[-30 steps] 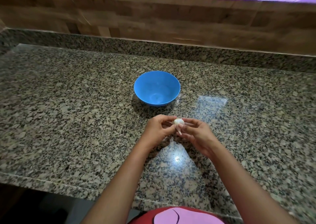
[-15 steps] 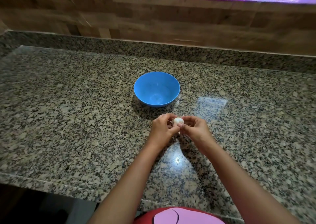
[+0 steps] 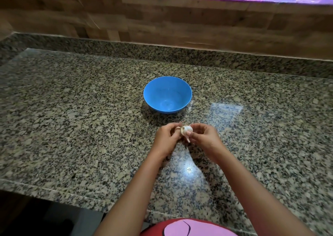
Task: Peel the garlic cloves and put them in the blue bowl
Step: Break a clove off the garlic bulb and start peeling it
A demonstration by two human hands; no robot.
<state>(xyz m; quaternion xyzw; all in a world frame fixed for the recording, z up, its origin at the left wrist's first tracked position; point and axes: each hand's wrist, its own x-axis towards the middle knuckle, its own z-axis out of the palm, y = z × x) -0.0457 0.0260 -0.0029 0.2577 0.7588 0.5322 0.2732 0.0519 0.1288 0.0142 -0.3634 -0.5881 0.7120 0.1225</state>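
Right now both hands are meeting just above the countertop (image 3: 72, 109), and the garlic (image 3: 187, 129) is sitting between their fingertips. The left hand (image 3: 166, 136) is curling its fingers in and appears to be pinching a loose flap of papery skin that is standing off the garlic's left side. The right hand (image 3: 203, 136) is gripping the garlic itself, with its thumb pressing across the front. A pale, thin bit is hanging down below the garlic, though whether it is skin or stem is too small to tell.

Straight ahead of the hands, the blue bowl (image 3: 153, 84) is standing upright on the counter, near them but apart. Nothing is showing inside it, so the peeling seems to be at an early stage. Both hands are lying about equally close to the bowl. Since the right hand is holding the garlic, it would probably be the one reaching forward once a clove is bare.
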